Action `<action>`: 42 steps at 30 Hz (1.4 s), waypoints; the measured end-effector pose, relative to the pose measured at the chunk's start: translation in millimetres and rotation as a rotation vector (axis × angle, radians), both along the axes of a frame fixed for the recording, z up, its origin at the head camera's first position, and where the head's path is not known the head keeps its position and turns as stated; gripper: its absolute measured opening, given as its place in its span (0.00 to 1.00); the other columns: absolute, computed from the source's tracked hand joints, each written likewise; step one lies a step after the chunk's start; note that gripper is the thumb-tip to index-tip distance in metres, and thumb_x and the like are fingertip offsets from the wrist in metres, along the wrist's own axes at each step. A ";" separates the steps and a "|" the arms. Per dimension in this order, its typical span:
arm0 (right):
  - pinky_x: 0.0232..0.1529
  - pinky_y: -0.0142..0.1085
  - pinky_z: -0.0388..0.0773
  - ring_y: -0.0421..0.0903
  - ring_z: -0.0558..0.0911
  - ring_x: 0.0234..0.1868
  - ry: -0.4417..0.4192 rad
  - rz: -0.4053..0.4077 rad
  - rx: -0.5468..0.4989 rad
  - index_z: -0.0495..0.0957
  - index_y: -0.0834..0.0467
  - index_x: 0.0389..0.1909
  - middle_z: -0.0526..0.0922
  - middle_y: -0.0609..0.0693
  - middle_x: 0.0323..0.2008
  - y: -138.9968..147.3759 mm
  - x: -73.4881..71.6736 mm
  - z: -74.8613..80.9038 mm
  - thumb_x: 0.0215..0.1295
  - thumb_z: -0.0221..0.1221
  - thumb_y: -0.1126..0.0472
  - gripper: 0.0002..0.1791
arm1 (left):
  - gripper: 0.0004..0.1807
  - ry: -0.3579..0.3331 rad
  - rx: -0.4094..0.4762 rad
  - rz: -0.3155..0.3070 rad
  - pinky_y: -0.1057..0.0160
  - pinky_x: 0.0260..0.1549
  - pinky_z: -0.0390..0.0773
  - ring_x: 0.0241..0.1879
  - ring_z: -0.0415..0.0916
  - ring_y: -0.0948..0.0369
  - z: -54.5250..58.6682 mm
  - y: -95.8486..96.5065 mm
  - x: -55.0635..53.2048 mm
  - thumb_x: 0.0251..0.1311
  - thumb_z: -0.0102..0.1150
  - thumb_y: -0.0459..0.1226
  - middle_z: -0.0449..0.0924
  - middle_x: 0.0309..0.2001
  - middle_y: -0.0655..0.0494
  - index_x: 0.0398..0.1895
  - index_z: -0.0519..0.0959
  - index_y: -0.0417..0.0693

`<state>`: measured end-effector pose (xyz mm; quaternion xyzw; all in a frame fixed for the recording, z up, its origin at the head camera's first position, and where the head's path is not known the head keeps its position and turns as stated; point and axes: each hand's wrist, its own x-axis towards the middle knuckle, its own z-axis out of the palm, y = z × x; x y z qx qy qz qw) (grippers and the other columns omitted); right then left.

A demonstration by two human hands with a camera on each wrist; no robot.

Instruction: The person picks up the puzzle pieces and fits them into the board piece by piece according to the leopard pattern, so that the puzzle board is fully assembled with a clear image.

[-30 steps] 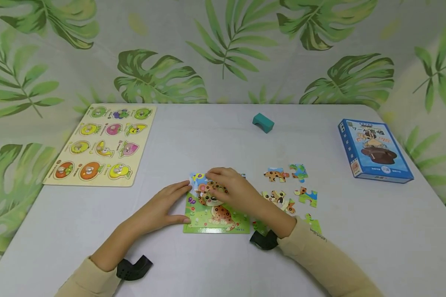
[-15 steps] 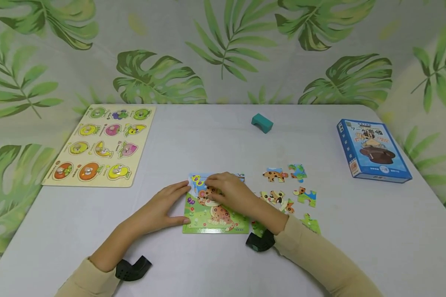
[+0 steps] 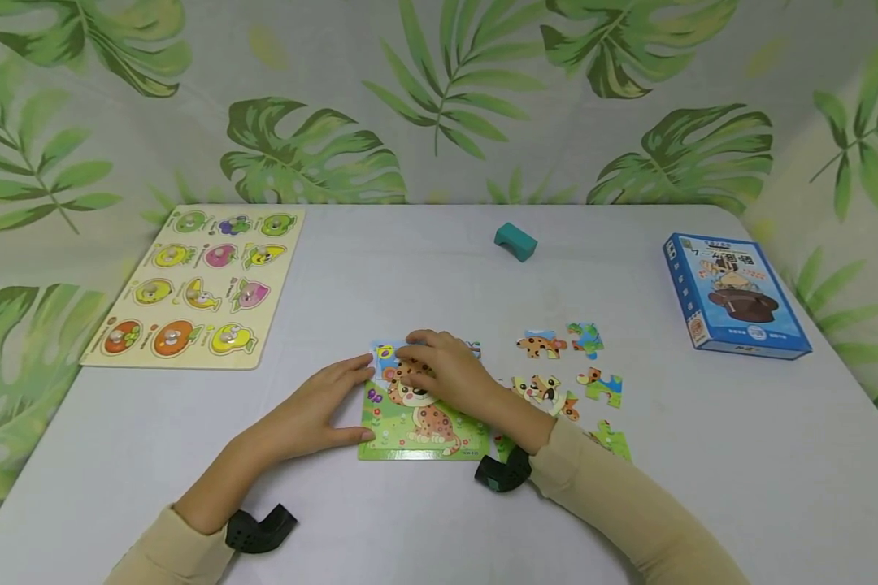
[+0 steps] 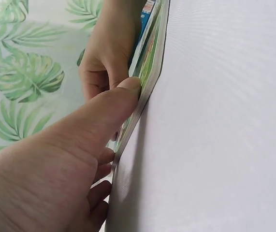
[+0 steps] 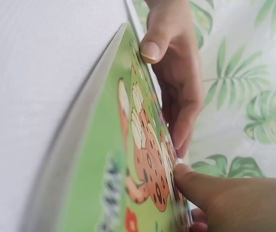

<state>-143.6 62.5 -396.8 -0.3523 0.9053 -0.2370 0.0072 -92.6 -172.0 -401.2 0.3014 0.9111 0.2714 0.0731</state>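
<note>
While left grip point(image 3: 306, 414) lies spread, right grip point(image 3: 454, 372) unclear, both touching one puzzle board point(image 3: 395, 443)

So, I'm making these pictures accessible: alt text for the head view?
A right hand bends over the top of a spotted-cat puzzle board, the left hand touching its left edge. Loose pieces lie right of it on a white table; a fruit board, teal block and blue box sit farther off.
</note>
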 end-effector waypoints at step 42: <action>0.51 0.49 0.65 0.52 0.66 0.56 0.035 -0.158 -0.319 0.61 0.59 0.62 0.66 0.54 0.58 142.7 11.7 51.4 0.53 0.63 0.65 0.35 | 0.46 0.021 -0.063 -0.015 0.48 0.58 0.53 0.63 0.48 0.50 1.9 3.7 -5.0 0.45 0.61 0.58 0.52 0.65 0.49 0.67 0.57 0.53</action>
